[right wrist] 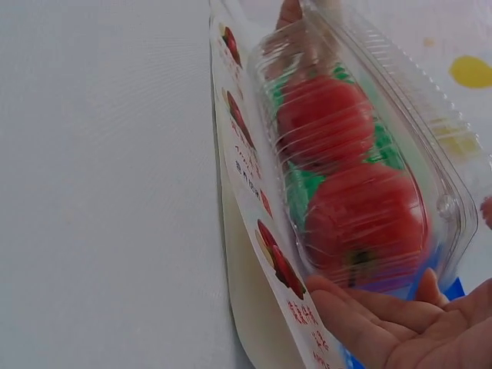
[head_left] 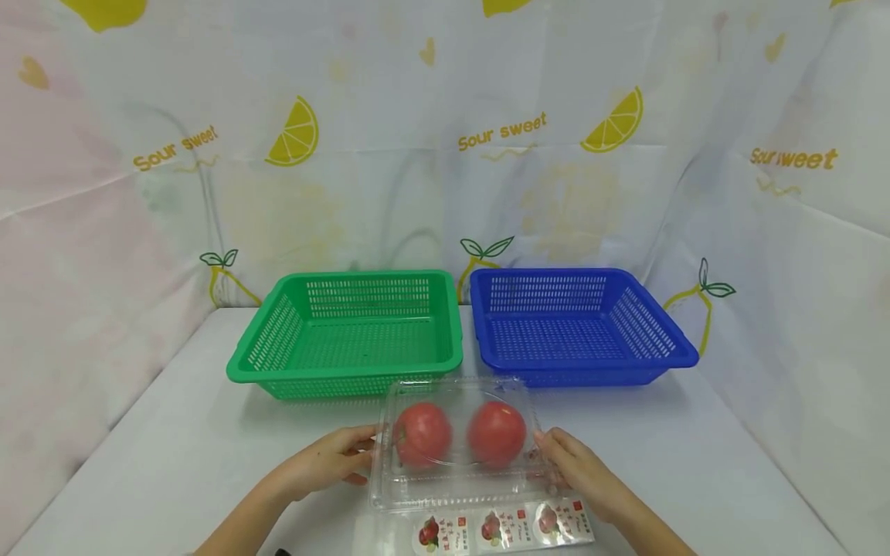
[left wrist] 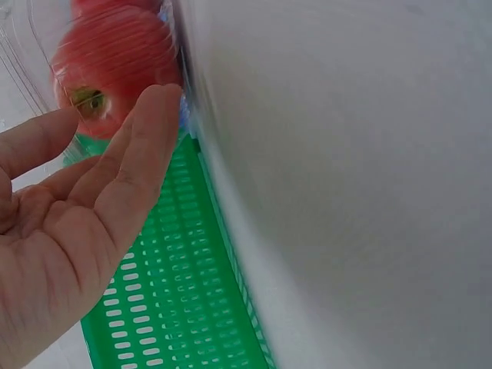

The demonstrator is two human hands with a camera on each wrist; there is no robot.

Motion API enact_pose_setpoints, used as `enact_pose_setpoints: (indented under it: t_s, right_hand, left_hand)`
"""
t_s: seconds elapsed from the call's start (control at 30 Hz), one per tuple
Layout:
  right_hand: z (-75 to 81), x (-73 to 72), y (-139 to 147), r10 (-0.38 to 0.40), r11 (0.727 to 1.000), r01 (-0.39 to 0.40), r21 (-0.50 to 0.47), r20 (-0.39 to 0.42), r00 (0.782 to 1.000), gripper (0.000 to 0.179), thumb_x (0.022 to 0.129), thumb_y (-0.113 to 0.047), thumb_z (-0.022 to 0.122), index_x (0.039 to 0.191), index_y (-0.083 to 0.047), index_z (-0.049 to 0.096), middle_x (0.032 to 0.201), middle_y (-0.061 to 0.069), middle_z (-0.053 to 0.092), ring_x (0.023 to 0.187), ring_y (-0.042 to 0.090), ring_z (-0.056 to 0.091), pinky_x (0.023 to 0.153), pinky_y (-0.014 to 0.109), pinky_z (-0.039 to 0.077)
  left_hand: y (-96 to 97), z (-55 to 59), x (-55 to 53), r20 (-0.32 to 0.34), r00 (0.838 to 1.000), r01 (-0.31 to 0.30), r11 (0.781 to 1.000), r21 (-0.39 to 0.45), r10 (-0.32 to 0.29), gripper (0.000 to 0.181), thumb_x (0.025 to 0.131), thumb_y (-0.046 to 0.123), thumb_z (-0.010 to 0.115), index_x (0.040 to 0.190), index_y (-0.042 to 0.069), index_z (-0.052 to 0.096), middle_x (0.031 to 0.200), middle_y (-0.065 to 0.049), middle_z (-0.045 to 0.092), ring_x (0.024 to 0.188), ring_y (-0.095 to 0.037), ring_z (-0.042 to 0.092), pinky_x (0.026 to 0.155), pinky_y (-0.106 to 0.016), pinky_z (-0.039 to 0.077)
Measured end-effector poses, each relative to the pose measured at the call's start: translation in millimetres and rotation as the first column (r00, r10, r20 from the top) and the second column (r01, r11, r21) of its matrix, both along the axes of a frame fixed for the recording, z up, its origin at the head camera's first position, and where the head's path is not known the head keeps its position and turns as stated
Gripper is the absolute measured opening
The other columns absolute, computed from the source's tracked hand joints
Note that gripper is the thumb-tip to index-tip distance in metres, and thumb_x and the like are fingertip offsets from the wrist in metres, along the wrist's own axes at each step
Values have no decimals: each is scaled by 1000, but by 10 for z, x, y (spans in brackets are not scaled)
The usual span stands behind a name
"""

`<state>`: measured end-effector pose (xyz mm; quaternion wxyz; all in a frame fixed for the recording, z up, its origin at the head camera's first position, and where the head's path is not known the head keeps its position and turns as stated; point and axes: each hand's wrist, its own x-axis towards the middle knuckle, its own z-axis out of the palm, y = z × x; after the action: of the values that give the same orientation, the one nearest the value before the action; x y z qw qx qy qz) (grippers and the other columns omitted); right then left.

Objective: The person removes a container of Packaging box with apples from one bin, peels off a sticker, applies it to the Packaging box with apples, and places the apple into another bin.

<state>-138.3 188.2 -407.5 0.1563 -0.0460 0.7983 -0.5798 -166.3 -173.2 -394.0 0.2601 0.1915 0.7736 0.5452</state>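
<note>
A clear plastic clamshell box with two red apples inside lies between the two hands. At its left side, the left hand has its fingertips right at the wall; the left wrist view shows these fingers nearly straight, the thumb apart. On the box's right side is the right hand, its extended fingers close to the lower edge and its thumb raised beside the wall. A strip of printed apple labels lies just in front of the box, partly overlapped by it.
Behind the box stand a green basket on the left and a blue basket on the right, both slotted plastic. A lemon-printed cloth hangs behind the white table. A small black object shows at the front edge.
</note>
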Motion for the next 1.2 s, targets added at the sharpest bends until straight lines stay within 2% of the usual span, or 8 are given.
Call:
enact_pose_setpoints:
  t_s: [0.2,0.37,0.5,0.6,0.7,0.83,1.0,1.2]
  right_hand:
    - [2,8,4,16,1000,-16,-8,2,1000,39,97,-41,37,91,-3,43,81,6,41,76,19,42,70,40,47]
    - [2,12,19,25,1000,-25,-17,12,1000,42,97,-42,36,95,0,44,95,9,47,95,27,50,84,49,46]
    - [-11,31,37,34,999,-33,-17,24,999,43,98,-41,34,96,1,44,102,12,49,107,35,50,88,50,43]
    - [-13,52,48,24,1000,-24,-5,19,1000,43,98,-39,33,98,2,45,102,12,49,106,33,49,88,49,44]
    - [-8,68,50,-10,1000,10,16,3,1000,43,99,-38,34,101,3,46,95,11,48,96,27,50,82,44,47]
    - [0,104,55,-92,994,96,44,-91,992,41,98,-35,37,106,3,51,97,10,55,91,24,54,77,36,50]
    - [36,158,56,-175,975,208,78,-308,935,37,99,-26,39,117,2,54,109,15,62,93,25,62,77,29,51]
    - [112,296,33,-117,939,261,225,-505,855,31,98,-19,42,119,0,54,112,11,63,93,24,63,76,34,51]
  left_hand:
    - [-40,23,-9,5,1000,-6,996,-84,7,55,94,14,50,140,-5,27,111,-19,59,94,-28,59,72,-43,51]
    - [-66,10,-16,16,1000,6,995,-101,-4,58,93,16,52,141,-3,26,108,-15,61,91,-24,59,71,-42,50]
    - [-103,6,2,-23,998,57,989,-139,-61,53,91,16,53,138,-1,35,99,-10,64,86,-22,58,68,-37,49]
    - [-131,31,29,-69,991,103,976,-195,-118,46,92,19,53,132,0,45,96,-7,65,84,-21,58,67,-34,49]
    - [-140,60,71,-114,979,134,958,-255,-168,41,93,23,52,127,1,51,104,-8,65,93,-24,59,74,-36,49]
    - [-143,71,156,-187,954,162,931,-327,-232,37,93,24,52,123,3,56,112,-7,63,105,-23,57,84,-38,47]
    - [-99,46,258,-258,923,170,903,-394,-286,35,91,28,55,118,5,60,114,-5,61,109,-21,54,88,-37,45]
    - [-15,-1,447,-274,924,74,829,-554,-265,54,85,32,63,122,-6,52,122,-21,50,115,-40,44,89,-53,40]
